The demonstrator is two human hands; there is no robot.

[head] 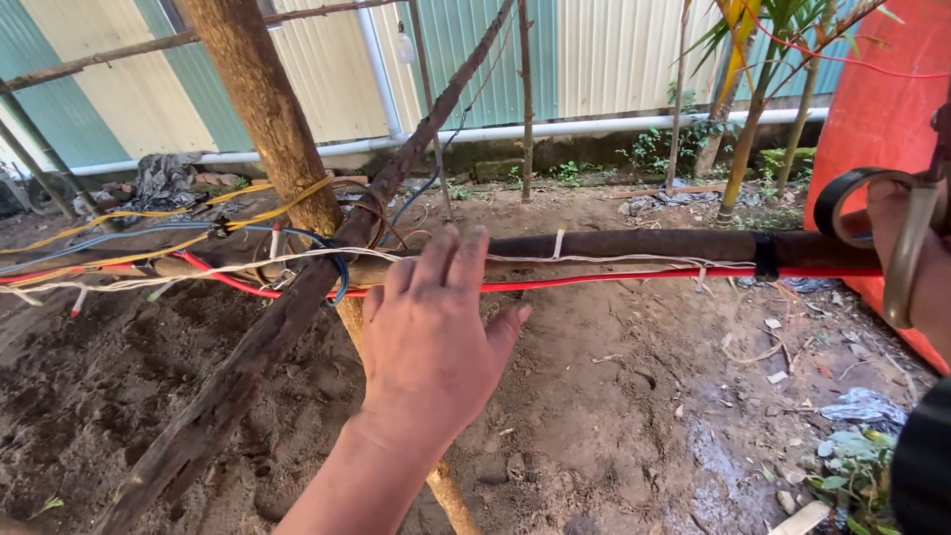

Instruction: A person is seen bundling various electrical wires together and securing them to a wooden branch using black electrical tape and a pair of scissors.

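Observation:
My left hand [431,337] is raised with its fingers spread, back toward me, just in front of a dark horizontal wooden pole [634,246]. It holds nothing. A red wire [614,280] and a thin white wire [594,260] run along that pole, bound to it by a wrap of black tape [766,256]. My right hand [897,223] shows only partly at the right edge. It grips a roll of black tape [842,203] together with a curved grey metal piece [906,253], close to the pole's right end.
A thick upright trunk [263,109] and a slanted rough pole [297,307] cross the horizontal one, with yellow, blue and red wires [149,238] tangled at the joint. An orange sheet [882,99] hangs at right. Bare soil, litter, a white pipe and a corrugated wall lie behind.

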